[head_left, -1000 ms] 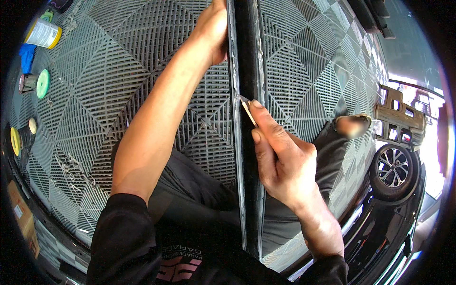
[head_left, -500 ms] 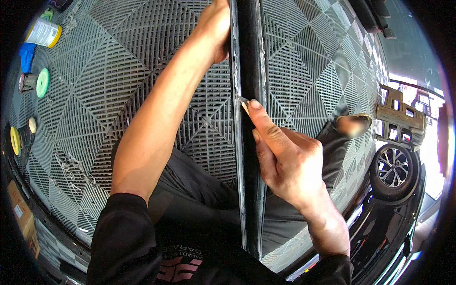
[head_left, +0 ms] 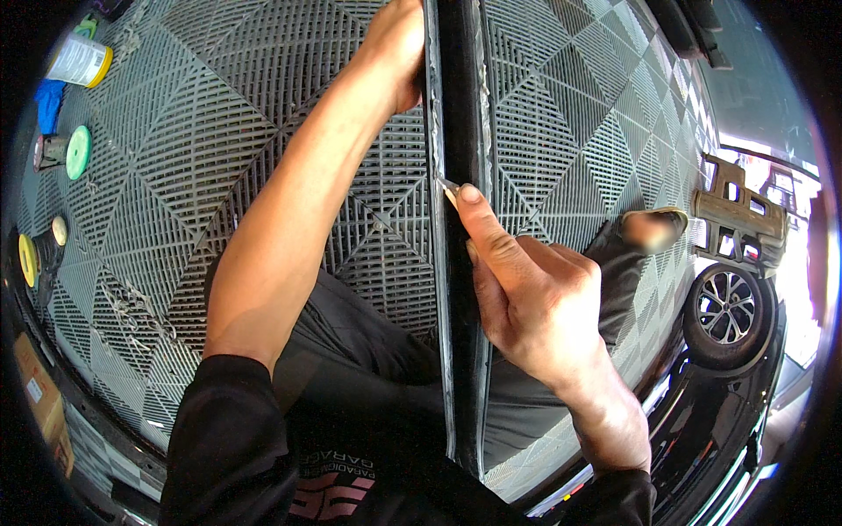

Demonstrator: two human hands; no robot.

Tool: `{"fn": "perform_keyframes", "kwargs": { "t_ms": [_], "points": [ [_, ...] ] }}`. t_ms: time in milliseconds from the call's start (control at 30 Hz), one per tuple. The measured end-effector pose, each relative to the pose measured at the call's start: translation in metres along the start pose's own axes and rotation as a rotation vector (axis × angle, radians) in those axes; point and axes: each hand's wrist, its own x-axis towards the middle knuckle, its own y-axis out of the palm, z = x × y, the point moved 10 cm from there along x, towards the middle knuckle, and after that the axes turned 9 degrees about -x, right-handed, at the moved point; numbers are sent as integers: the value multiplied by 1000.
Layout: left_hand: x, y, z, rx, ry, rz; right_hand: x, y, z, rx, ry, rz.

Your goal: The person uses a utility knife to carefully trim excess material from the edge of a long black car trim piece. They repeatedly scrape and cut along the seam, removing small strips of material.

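Note:
A long black trim strip [head_left: 463, 307] with pale, ragged residue along its edges runs from the top of the view toward my lap. At its far part my left hand [head_left: 399, 48] grips the left edge, the fingertips hidden at the strip. My right hand [head_left: 535, 285] is closed around a small pointed blade with a pale handle [head_left: 452, 197], index finger stretched along it. The blade's tip touches the inner side of the strip's left edge. Most of the handle is hidden under my fingers.
Grey interlocking grid tiles [head_left: 219, 114] cover the floor, with pale scraps [head_left: 132, 302] at the left. Farther left are a yellow-rimmed white tub [head_left: 81, 60], a green round pad [head_left: 78, 152] and a cardboard box [head_left: 42, 394]. A car wheel [head_left: 726, 307] stands at the right.
My right hand has shifted very slightly right and down, with the blade's tip still at the strip's left edge. My left hand and the strip look unchanged.

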Motion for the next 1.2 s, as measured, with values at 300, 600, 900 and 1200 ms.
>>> {"fn": "perform_keyframes", "kwargs": {
  "t_ms": [300, 600, 900, 1200],
  "points": [
    [-2, 2, -1, 15, -2, -14, -4, 1, 0, -8, -20, -11],
    [-2, 0, 1, -25, 21, -21, -1, 0, -2, 31, -5, -48],
    [-5, 3, -2, 17, 12, 2, -8, 1, 2, 25, -41, -19],
    [-4, 1, -3, 21, 18, -32, -14, 2, 7, -32, -92, -12]
  ]
}}
